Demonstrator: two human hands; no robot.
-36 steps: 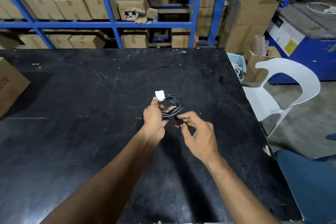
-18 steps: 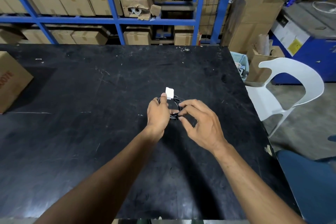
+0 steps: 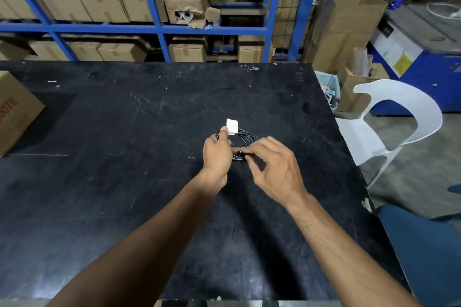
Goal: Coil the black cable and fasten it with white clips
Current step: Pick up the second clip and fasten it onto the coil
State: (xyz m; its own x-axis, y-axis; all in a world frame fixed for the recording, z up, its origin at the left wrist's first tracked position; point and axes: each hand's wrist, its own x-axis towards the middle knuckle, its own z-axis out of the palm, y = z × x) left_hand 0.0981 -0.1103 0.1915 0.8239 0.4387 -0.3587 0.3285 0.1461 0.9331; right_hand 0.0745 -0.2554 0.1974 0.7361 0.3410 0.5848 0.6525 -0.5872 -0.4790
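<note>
A small coil of black cable is held just above the black table, right of its centre. A white clip sits on the coil's far left side. My left hand grips the coil there, thumb tip against the clip. My right hand pinches the near side of the coil between thumb and forefinger, other fingers spread. Much of the coil is hidden behind both hands.
A cardboard box stands at the table's left edge. Blue racking with cartons runs behind the table. A white plastic chair and open cartons stand to the right, past the table's edge.
My right hand has come in from the right and closed its thumb and forefinger on the near side of the coil. My left hand keeps its hold by the clip.
</note>
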